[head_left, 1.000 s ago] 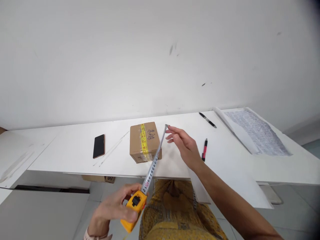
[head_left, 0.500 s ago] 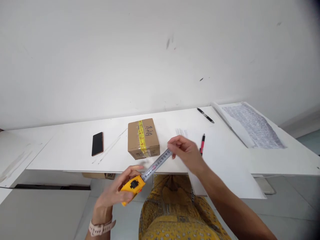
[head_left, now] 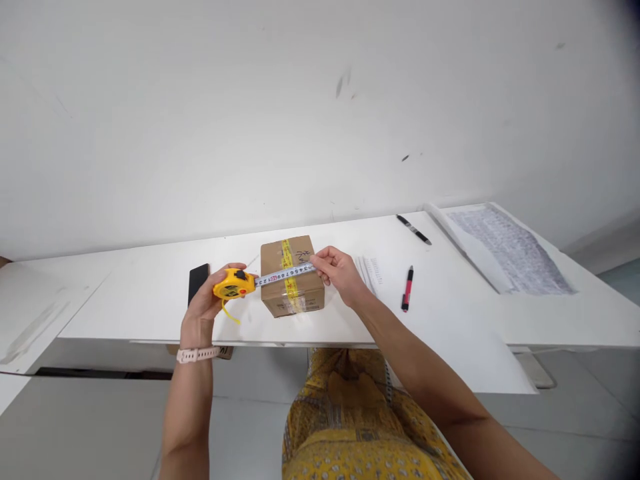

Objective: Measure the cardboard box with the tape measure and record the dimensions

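My left hand [head_left: 206, 293] is closed around the yellow case of a tape measure [head_left: 233, 283], left of a small cardboard box [head_left: 273, 257]. The white blade [head_left: 284, 274] stretches across the top of the box, its numbers facing up. At the box's right edge my right hand [head_left: 339, 272] pinches the blade's free end, with the tip hidden by the fingers. Yellow printed tape and dark handwriting mark the box top. A yellow wrist strap hangs from the case.
Partly behind my left hand lies a black phone [head_left: 199, 279]. A red pen [head_left: 407, 290] rests on white paper [head_left: 450, 333] at the right. Farther back are a black pen [head_left: 413, 229] and a handwritten sheet [head_left: 510, 250]. The wall [head_left: 300, 120] stands behind the desk.
Both hands have moved up and left, carrying the tape measure from in front of the box to across its top. The blade has gone from slanted to nearly level.
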Tool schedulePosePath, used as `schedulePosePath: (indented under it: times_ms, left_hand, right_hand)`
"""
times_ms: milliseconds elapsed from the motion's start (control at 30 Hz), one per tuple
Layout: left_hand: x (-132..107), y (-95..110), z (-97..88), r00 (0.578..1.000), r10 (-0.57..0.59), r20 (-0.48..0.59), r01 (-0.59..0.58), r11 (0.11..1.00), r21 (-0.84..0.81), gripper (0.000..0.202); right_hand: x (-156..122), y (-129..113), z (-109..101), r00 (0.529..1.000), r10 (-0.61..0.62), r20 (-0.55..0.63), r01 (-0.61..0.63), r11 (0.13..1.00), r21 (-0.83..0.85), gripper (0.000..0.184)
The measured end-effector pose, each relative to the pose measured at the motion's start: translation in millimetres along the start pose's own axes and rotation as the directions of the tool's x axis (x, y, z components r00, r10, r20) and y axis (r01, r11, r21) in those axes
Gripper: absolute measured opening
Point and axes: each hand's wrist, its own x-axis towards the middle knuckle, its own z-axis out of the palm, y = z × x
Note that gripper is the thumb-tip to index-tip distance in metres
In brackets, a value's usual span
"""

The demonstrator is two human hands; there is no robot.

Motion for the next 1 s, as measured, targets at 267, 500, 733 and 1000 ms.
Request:
schedulePosePath:
  times_ms: [267,500,733,1000]
  left_hand:
    - [22,5,-29.2,0.989,-0.139,0.060,0.131,0.985,0.112,0.051]
    - [20,5,-20.3,0.984,-0.119,0.132,0.094,0.978,0.185,0.050]
    - [18,7,-14.2,0.982,-0.109,0.155,0.073,0.972,0.221,0.048]
    - [27,10,-24.4,0.965,-0.163,0.206,0.102,0.955,0.279,0.056]
  right_hand:
    - [-8,25,-15,1.000,0.008,0.022,-0.006,0.997,-0.081,0.042]
    - [-2,29,-7,0.996,0.018,0.083,-0.009,0.994,-0.111,0.041]
    - [-3,23,-14,0.990,0.046,0.130,-0.025,0.987,-0.158,0.042]
    - [-5,24,-20,0.981,0.091,0.168,-0.063,0.984,-0.165,0.039]
